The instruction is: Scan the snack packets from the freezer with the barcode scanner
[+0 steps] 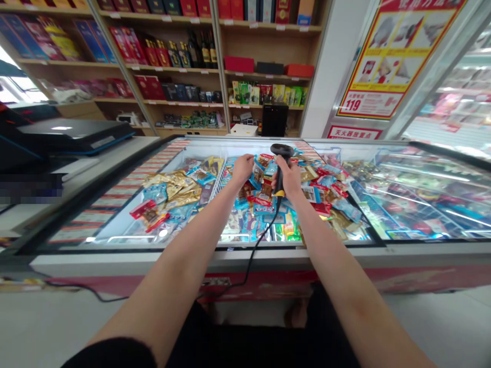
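Note:
My right hand [287, 176] grips a black handheld barcode scanner [281, 163] with a yellow band near its lower end. Its black cord [258, 250] runs down over the front rim of a glass-topped chest freezer [245, 246]. My left hand [242, 169] is shut on the edge of a blue and red snack packet [258, 173], which stands up between my hands above the freezer's open section. Loose gold, blue and red packets [176, 190] lie heaped below my hands.
Wooden shelves [169, 69] of boxed goods and bottles stand behind the freezer. A black device [72, 135] sits on the counter at left. A black box [275, 120] and white box [244, 130] stand beyond the freezer. Its right section has a glass lid [418, 197].

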`<state>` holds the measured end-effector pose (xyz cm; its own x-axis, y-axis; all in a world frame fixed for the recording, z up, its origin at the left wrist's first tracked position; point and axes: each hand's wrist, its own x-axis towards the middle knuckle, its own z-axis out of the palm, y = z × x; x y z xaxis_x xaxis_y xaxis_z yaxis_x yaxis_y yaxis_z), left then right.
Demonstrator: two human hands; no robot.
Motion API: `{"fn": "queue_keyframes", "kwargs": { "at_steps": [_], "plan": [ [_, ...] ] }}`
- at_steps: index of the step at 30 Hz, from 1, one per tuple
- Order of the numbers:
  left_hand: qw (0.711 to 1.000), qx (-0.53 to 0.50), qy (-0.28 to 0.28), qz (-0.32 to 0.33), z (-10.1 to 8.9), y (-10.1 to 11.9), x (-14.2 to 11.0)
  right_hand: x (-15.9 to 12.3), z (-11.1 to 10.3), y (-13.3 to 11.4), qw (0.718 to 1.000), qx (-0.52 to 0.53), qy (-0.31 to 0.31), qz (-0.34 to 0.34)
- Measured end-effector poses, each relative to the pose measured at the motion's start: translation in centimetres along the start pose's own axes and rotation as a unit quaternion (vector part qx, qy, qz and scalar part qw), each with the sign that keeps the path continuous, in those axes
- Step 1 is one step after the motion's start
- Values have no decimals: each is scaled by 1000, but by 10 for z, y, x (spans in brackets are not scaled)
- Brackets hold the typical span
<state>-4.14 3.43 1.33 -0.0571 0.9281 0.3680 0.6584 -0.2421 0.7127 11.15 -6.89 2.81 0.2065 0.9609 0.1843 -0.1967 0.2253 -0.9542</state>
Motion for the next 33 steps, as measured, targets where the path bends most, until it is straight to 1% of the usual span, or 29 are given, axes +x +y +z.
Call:
{"fn": "queue_keyframes", "kwargs": {
  "at_steps": [2, 4, 7, 10, 14, 16, 17, 19, 22, 25, 29, 31, 33],
  "plan": [
    [1000, 22, 17, -11, -11, -8, 1, -2, 1, -1, 1000, 4, 5, 3],
    [998, 48, 31, -26, -26, -22, 0, -4, 3, -2, 1000, 5, 8, 8],
    [992, 106, 51, -53, -52, -50, -3, -5, 8, -2, 1000, -1, 7, 14],
    [978, 179, 67, -79, -78, -81, -7, -5, 19, 0, 1000, -7, -10, 12],
    [964, 227, 77, -116, -106, -115, -12, -8, 45, 7, 998, -8, -54, 13],
    [963, 225, 73, -130, -116, -129, -13, -11, 61, 12, 997, -9, -72, 23],
    [965, 218, 69, -132, -120, -136, -13, -13, 70, 15, 995, -16, -91, 37],
    [971, 189, 64, -128, -127, -146, -13, -18, 88, 22, 992, -25, -110, 56],
    [982, 125, 74, -120, -132, -154, -10, -24, 110, 33, 986, -46, -139, 81],
    [985, 93, 87, -115, -135, -154, -8, -29, 124, 44, 983, -50, -151, 93],
    [989, 30, 101, -101, -138, -152, -6, -32, 125, 51, 981, -52, -148, 113],
    [989, -17, 111, -93, -140, -152, -5, -33, 122, 50, 981, -52, -148, 118],
    [984, -67, 127, -101, -140, -151, -5, -35, 118, 46, 981, -52, -145, 120]
  ]
}}
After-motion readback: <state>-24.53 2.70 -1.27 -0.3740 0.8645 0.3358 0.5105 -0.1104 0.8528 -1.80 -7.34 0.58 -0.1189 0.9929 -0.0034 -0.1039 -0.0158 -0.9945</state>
